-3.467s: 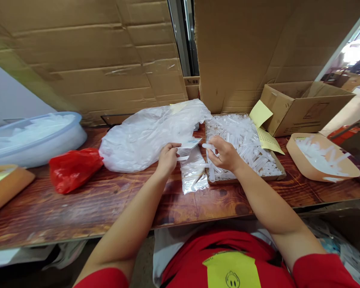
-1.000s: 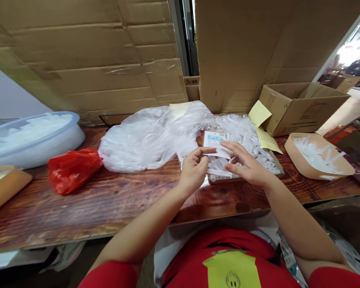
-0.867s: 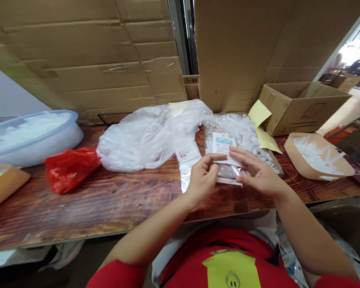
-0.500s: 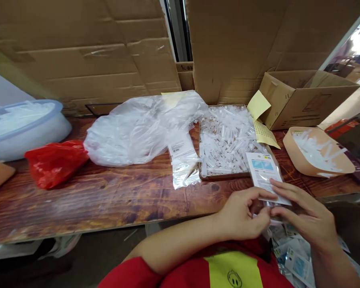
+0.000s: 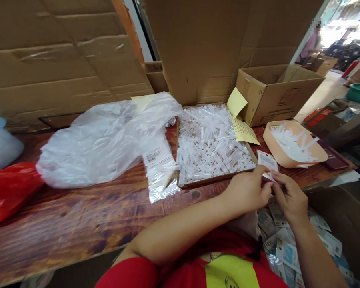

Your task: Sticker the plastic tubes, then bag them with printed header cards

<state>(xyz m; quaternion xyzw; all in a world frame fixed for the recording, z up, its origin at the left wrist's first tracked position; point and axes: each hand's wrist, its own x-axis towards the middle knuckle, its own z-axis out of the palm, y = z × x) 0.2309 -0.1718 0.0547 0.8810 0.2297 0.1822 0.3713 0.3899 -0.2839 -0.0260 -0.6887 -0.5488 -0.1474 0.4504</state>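
Observation:
Both hands meet at the table's front edge, right of the tray of clear plastic tubes. Thumb and fingers of my left hand pinch the lower end of a small packet with a printed card. My right hand pinches the same packet from the other side, fingertips close to those of the left. The packet's upper part points away from me; its lower end is partly hidden by the fingers. Below the hands lie several similar carded packets in a box.
A peach bin of white strips and an open cardboard box stand at the right. Yellow sticker sheets lean by the tray. Leftwards lie flat bags, a large clear bag and a red bag.
The view has turned to the right, showing more of the packets in the box. Both hands have closed in on the packet's lower end, and the packet now lies lower, beside the tray's right corner.

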